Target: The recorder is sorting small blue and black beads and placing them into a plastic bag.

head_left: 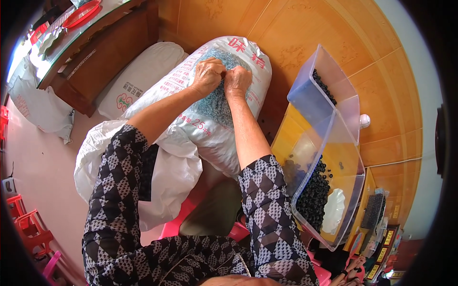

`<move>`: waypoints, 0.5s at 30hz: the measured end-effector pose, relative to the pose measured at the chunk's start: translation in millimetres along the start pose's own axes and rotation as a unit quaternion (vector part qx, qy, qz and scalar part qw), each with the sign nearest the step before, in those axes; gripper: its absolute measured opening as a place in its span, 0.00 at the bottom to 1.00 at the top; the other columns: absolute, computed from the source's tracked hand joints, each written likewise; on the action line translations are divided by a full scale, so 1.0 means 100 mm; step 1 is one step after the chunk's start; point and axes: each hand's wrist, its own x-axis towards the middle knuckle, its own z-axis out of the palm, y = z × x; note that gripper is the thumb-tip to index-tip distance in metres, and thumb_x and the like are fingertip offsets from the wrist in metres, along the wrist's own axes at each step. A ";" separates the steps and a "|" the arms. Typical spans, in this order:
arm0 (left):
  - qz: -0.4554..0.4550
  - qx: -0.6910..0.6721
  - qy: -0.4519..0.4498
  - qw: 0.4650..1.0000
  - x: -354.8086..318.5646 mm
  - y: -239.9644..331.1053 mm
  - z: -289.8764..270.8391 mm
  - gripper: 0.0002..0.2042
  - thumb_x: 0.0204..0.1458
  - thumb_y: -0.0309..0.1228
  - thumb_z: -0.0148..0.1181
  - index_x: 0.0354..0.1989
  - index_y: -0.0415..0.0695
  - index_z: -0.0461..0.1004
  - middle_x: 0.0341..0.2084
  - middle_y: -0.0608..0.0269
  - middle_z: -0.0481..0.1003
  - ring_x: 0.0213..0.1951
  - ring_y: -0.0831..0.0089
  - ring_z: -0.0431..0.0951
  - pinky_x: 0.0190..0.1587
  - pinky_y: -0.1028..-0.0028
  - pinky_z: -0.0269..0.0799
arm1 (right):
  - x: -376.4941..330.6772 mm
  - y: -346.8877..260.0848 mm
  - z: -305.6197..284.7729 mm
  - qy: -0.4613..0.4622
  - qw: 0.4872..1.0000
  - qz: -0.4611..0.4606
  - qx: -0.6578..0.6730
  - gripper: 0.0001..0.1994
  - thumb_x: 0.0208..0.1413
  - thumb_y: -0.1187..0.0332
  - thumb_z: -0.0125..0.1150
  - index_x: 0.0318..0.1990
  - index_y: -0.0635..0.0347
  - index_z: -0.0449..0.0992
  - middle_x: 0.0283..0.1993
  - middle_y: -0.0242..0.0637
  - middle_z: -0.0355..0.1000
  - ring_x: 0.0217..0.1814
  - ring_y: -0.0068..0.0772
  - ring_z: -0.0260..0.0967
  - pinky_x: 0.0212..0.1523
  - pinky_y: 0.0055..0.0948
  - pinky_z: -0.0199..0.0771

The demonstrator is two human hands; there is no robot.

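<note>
My left hand (209,75) and my right hand (237,81) meet side by side above a large stuffed white sack (261,83). Both are closed, fingertips pinched together close to each other. Whatever they hold is too small or too hidden to make out. Under them, on top of the sack, lies a patch of glittering blue-grey small pieces or mesh (213,107); I cannot tell which. An open white bag (179,178) is spread below my left forearm, with something dark partly hidden inside it.
To the right stands a clear plastic bin (352,190) holding many small black round parts (312,202) and a white scalloped dish (335,209). Behind it is a second bin (305,86) with similar black parts. Another white sack (143,76) leans by a wooden cabinet (102,57). Red stools (33,233) stand far left.
</note>
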 end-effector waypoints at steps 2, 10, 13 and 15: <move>-0.019 -0.014 0.005 1.000 -0.02 0.00 -0.01 0.03 0.31 0.22 0.58 0.18 0.40 0.73 0.18 0.61 0.72 0.26 0.63 0.73 0.28 0.68 0.68 | 0.01 0.00 0.00 -0.022 1.000 0.017 -0.003 0.09 0.35 0.70 0.54 0.14 0.68 0.73 0.19 0.54 0.69 0.24 0.53 0.67 0.31 0.44 0.65; 0.035 0.109 -0.116 0.987 0.06 -0.05 0.01 0.02 0.36 0.25 0.56 0.20 0.44 0.72 0.24 0.58 0.71 0.34 0.59 0.71 0.35 0.64 0.68 | -0.10 0.14 -0.03 0.000 0.990 -0.041 0.135 0.01 0.35 0.76 0.56 0.17 0.61 0.73 0.20 0.45 0.69 0.27 0.51 0.65 0.35 0.44 0.63; 0.080 0.127 -0.137 0.979 0.06 -0.05 -0.01 0.01 0.36 0.25 0.55 0.20 0.43 0.72 0.24 0.58 0.71 0.34 0.59 0.71 0.36 0.64 0.68 | -0.08 0.16 -0.07 -0.027 0.988 -0.044 0.142 0.01 0.34 0.77 0.57 0.17 0.61 0.72 0.19 0.43 0.68 0.26 0.49 0.65 0.36 0.43 0.62; 0.079 0.141 -0.145 0.976 0.06 -0.05 -0.01 0.02 0.37 0.26 0.55 0.20 0.42 0.72 0.24 0.57 0.71 0.34 0.59 0.71 0.37 0.64 0.68 | -0.08 0.11 -0.09 -0.037 0.989 -0.056 0.133 0.01 0.34 0.77 0.56 0.17 0.62 0.72 0.19 0.43 0.69 0.25 0.48 0.65 0.33 0.42 0.64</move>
